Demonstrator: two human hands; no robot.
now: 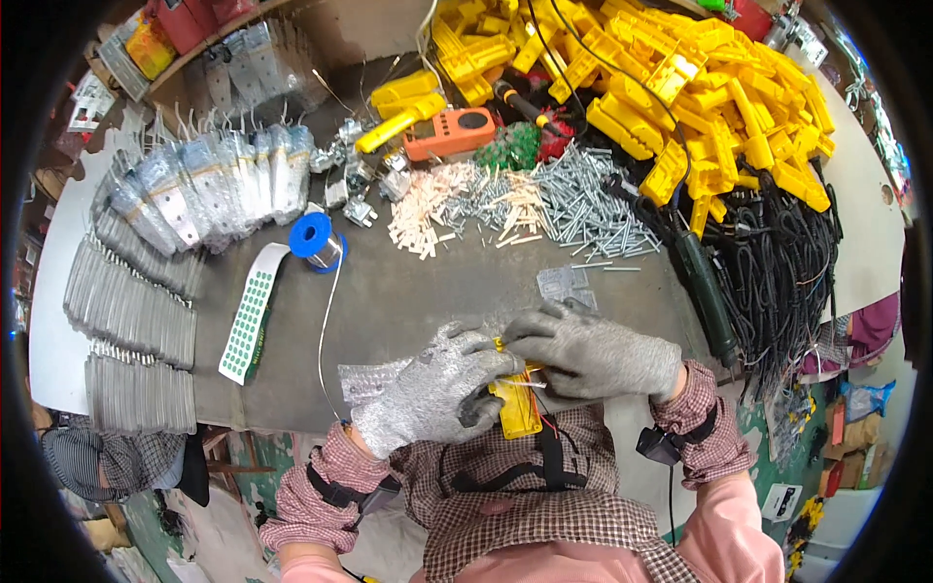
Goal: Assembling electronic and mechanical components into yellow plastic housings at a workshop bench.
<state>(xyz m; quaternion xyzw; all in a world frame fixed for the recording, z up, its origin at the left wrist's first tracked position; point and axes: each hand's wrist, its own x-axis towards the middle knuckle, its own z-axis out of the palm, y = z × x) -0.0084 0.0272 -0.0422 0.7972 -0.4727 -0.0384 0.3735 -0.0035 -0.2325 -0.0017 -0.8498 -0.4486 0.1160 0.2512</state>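
A yellow plastic housing (520, 416) with thin red and white wires showing is held close to my body at the bench's front edge. My left hand (432, 389), in a grey knit glove, is closed around its left side. My right hand (593, 350), gloved alike, has its fingers bent over the upper end of the housing, close to the left fingertips. Both hands hide most of the part. Beside my left hand lies a piece of clear bubble wrap (367, 381). A small clear plastic bag (567, 286) rests just beyond my right hand.
Yellow housings (700, 87) are heaped at the back right, above black cables (777, 282) and a dark soldering iron (705, 291). Screws (593, 199) lie mid-bench near an orange meter (449, 133). Leftward are a solder spool (317, 242), a sticker sheet (251, 316) and bundled clear tubes (136, 301).
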